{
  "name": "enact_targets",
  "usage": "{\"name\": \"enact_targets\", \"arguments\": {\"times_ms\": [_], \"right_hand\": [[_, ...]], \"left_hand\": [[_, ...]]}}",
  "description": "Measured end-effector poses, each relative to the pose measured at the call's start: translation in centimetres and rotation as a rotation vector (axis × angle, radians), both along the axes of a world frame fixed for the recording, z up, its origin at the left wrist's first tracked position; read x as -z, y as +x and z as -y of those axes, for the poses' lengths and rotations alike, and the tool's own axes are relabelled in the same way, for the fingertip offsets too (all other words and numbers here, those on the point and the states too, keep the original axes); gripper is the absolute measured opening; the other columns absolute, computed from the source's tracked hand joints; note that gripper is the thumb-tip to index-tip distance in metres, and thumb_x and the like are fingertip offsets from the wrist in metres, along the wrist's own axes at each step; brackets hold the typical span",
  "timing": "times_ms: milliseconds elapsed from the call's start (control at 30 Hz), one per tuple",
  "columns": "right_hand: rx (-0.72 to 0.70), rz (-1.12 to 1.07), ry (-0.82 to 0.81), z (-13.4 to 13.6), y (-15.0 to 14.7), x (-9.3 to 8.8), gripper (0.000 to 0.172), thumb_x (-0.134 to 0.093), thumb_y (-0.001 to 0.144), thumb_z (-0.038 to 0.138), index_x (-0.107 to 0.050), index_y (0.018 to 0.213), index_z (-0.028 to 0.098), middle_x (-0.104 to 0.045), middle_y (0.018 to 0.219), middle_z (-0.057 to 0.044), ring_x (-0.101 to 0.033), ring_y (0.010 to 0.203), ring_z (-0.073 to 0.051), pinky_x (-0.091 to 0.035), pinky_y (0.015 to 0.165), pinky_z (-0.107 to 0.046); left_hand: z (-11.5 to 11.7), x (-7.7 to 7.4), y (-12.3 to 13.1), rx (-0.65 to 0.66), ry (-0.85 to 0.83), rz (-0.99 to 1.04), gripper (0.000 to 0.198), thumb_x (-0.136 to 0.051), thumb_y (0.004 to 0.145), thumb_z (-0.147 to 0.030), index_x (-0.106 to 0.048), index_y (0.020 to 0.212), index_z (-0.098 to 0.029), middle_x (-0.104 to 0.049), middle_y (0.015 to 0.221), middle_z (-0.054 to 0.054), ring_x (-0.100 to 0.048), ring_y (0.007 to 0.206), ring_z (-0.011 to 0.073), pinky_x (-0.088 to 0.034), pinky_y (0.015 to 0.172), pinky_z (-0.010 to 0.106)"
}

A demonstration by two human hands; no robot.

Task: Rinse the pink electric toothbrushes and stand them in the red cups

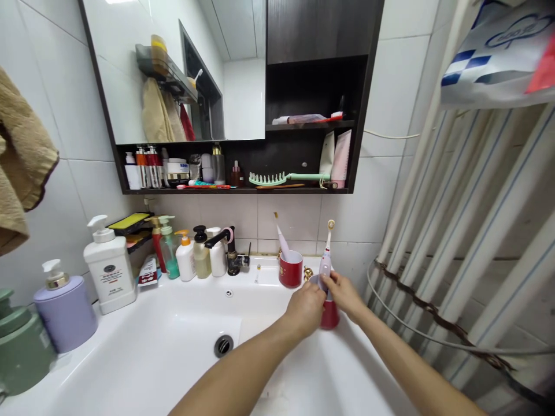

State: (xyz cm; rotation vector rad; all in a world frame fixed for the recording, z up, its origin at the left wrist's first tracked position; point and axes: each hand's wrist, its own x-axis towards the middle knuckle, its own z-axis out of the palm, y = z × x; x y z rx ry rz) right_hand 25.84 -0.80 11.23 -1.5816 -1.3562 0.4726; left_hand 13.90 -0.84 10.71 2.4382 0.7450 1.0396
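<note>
At the right rim of the sink, a red cup (330,316) stands with both my hands at its top. My right hand (344,294) pinches the handle of a pale pink electric toothbrush (325,264), held upright over the cup with its bristle head up. My left hand (304,306) is closed at the cup's left rim; its fingertips are partly hidden beside the toothbrush's lower end. A second red cup (291,271) stands just behind to the left, with another pale electric toothbrush (282,242) leaning in it.
The white sink (173,352) has a drain (224,345) and a black faucet (233,257). Several pump bottles, among them a white one (110,271) and a purple one (66,315), line its left side. A dark mirror cabinet (303,189) hangs above; white pipes (468,231) run along the right.
</note>
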Motion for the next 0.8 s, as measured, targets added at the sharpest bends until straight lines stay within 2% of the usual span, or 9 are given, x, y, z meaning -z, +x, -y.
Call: {"name": "enact_targets", "arguments": {"times_ms": [100, 200, 300, 367, 467, 533, 633, 733, 800], "right_hand": [[0.056, 0.032, -0.027, -1.8, 2.3, 0.1, 0.022, -0.038, 0.073, 0.029, -0.049, 0.083, 0.013, -0.054, 0.079, -0.001, -0.051, 0.068, -0.011, -0.04, 0.063, -0.029], [0.077, 0.047, -0.058, -3.5, 4.0, 0.3, 0.023, -0.038, 0.074, 0.028, -0.047, 0.089, 0.014, -0.051, 0.089, -0.002, -0.05, 0.075, -0.012, -0.041, 0.065, -0.031], [0.063, 0.047, -0.081, -5.1, 5.2, 0.3, 0.024, -0.038, 0.074, 0.027, -0.046, 0.092, 0.014, -0.05, 0.092, -0.003, -0.049, 0.078, -0.014, -0.041, 0.066, -0.032], [0.027, 0.038, -0.096, -6.0, 5.7, 0.2, 0.025, -0.038, 0.073, 0.027, -0.046, 0.093, 0.014, -0.05, 0.093, -0.003, -0.049, 0.079, -0.014, -0.041, 0.066, -0.033], [-0.046, 0.02, -0.118, -7.0, 6.1, 0.1, 0.025, -0.039, 0.073, 0.028, -0.046, 0.093, 0.013, -0.05, 0.092, -0.003, -0.05, 0.077, -0.014, -0.041, 0.065, -0.032], [-0.081, 0.013, -0.132, -7.3, 6.2, 0.1, 0.025, -0.038, 0.073, 0.027, -0.046, 0.092, 0.013, -0.051, 0.091, -0.003, -0.05, 0.076, -0.013, -0.042, 0.064, -0.031], [-0.085, 0.024, -0.14, -7.2, 6.3, 0.0, 0.023, -0.038, 0.073, 0.027, -0.048, 0.089, 0.013, -0.052, 0.087, -0.002, -0.051, 0.073, -0.012, -0.042, 0.063, -0.03], [0.009, 0.054, -0.096, -6.4, 6.1, -0.8, 0.024, -0.041, 0.072, 0.028, -0.048, 0.089, 0.013, -0.053, 0.088, -0.004, -0.05, 0.077, -0.014, -0.04, 0.068, -0.034], [0.134, 0.08, -0.017, -5.4, 5.3, -1.5, 0.029, -0.039, 0.071, 0.028, -0.044, 0.095, 0.012, -0.049, 0.097, -0.009, -0.045, 0.089, -0.019, -0.033, 0.077, -0.038]], "left_hand": [[-1.7, 0.0, 2.5, -0.007, -0.003, -0.001, 0.017, -0.038, 0.057, -0.005, -0.047, 0.054, -0.019, -0.051, 0.069, 0.007, -0.043, 0.079, 0.0224, -0.033, 0.069, 0.033], [-3.4, 0.3, 4.3, 0.01, -0.074, 0.053, 0.018, -0.039, 0.056, -0.003, -0.044, 0.05, -0.02, -0.05, 0.068, 0.007, -0.042, 0.082, 0.0229, -0.031, 0.071, 0.033], [-4.6, 0.4, 5.7, 0.026, -0.153, 0.126, 0.019, -0.04, 0.057, -0.004, -0.042, 0.047, -0.02, -0.049, 0.067, 0.006, -0.04, 0.084, 0.0225, -0.029, 0.074, 0.033], [-5.2, 0.4, 6.1, 0.02, -0.144, 0.125, 0.019, -0.04, 0.058, -0.004, -0.044, 0.048, -0.02, -0.049, 0.068, 0.007, -0.04, 0.085, 0.0223, -0.028, 0.076, 0.032], [-6.2, 0.3, 5.6, -0.041, 0.016, 0.024, 0.015, -0.04, 0.061, -0.006, -0.05, 0.061, -0.018, -0.05, 0.075, 0.008, -0.04, 0.085, 0.0218, -0.026, 0.078, 0.032], [-7.2, 0.2, 4.4, -0.168, 0.132, -0.087, 0.019, -0.041, 0.061, -0.008, -0.05, 0.074, -0.017, -0.049, 0.083, 0.009, -0.039, 0.087, 0.0215, -0.024, 0.079, 0.033], [-8.7, -0.1, 2.4, -0.382, 0.163, -0.314, 0.023, -0.041, 0.061, -0.01, -0.049, 0.082, -0.013, -0.049, 0.086, 0.011, -0.038, 0.087, 0.0227, -0.024, 0.077, 0.035], [-9.3, -0.4, 0.8, -0.399, 0.131, -0.442, 0.017, -0.042, 0.061, -0.011, -0.052, 0.074, -0.012, -0.053, 0.076, 0.011, -0.042, 0.081, 0.0223, -0.027, 0.072, 0.033], [-8.7, -0.4, -0.2, -0.383, 0.128, -0.459, 0.015, -0.041, 0.061, -0.011, -0.053, 0.07, -0.012, -0.054, 0.073, 0.01, -0.044, 0.077, 0.021, -0.029, 0.068, 0.03]]}}
